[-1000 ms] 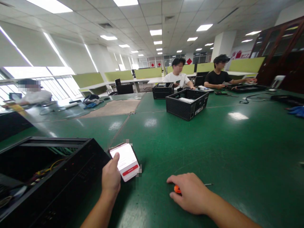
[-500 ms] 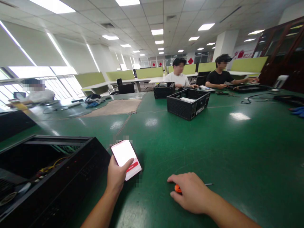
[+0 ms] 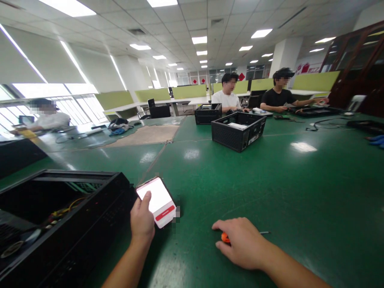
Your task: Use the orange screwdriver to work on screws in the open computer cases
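Note:
My left hand (image 3: 142,218) is closed round a smartphone (image 3: 163,200), its thumb lying over the bright white screen with a red bar near the bottom. On the green tabletop, my right hand (image 3: 241,244) curls loosely over a screwdriver (image 3: 225,237). The orange handle end shows between thumb and index finger, and the thin metal shaft pokes out past the back of the hand. Most of the handle is hidden under the palm. Beside my left arm stands an opened black computer case (image 3: 99,208) with coloured wires inside.
Two more black computer cases (image 3: 228,138) (image 3: 207,116) stand farther back on the green table (image 3: 300,192). Behind them sit two people (image 3: 226,98) (image 3: 277,98), and another person (image 3: 49,116) sits at far left. Cables (image 3: 315,125) lie at the right.
My left thumb has moved up and left, off the phone's red bar to the upper screen. The phone has shifted slightly left. My right hand stays in place.

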A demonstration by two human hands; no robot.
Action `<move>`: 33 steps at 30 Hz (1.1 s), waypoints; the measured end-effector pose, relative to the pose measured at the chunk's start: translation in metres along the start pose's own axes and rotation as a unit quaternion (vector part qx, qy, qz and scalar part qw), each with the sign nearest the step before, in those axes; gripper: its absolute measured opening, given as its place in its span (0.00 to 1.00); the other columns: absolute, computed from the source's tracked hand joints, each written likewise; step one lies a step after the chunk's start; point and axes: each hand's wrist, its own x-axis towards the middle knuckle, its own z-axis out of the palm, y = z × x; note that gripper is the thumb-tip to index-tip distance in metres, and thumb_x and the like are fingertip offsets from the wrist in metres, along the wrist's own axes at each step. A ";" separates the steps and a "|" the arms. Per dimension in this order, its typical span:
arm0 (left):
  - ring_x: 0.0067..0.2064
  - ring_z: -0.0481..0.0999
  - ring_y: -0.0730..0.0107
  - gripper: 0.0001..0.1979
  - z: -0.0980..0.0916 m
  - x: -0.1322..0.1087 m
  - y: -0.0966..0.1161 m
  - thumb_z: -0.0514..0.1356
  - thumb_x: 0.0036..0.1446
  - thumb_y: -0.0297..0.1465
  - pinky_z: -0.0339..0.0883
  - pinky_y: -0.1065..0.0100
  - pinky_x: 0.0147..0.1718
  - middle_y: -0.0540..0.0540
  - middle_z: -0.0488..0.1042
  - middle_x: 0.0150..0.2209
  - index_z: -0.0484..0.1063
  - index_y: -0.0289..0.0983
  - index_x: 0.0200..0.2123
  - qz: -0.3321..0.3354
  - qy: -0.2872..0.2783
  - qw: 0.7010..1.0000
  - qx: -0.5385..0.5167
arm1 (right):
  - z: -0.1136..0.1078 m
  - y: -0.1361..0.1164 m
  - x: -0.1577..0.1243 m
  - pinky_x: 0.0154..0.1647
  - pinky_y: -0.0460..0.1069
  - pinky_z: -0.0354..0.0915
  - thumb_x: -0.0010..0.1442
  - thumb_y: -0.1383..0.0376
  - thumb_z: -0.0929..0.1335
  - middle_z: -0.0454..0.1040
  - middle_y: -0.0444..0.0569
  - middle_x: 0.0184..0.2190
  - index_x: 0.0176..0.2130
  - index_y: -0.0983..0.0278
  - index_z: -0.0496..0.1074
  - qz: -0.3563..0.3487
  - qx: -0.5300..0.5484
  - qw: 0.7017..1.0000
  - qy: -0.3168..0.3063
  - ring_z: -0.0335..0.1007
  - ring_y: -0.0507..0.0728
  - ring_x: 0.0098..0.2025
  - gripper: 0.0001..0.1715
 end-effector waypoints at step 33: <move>0.52 0.79 0.42 0.43 -0.020 0.010 -0.014 0.75 0.34 0.32 0.77 0.55 0.45 0.40 0.78 0.53 0.67 0.42 0.58 0.095 -0.134 0.982 0.097 | 0.002 0.001 0.001 0.49 0.57 0.68 0.61 0.55 0.68 0.82 0.47 0.47 0.54 0.53 0.75 -0.011 0.005 1.000 0.012 0.78 0.66 0.49 0.22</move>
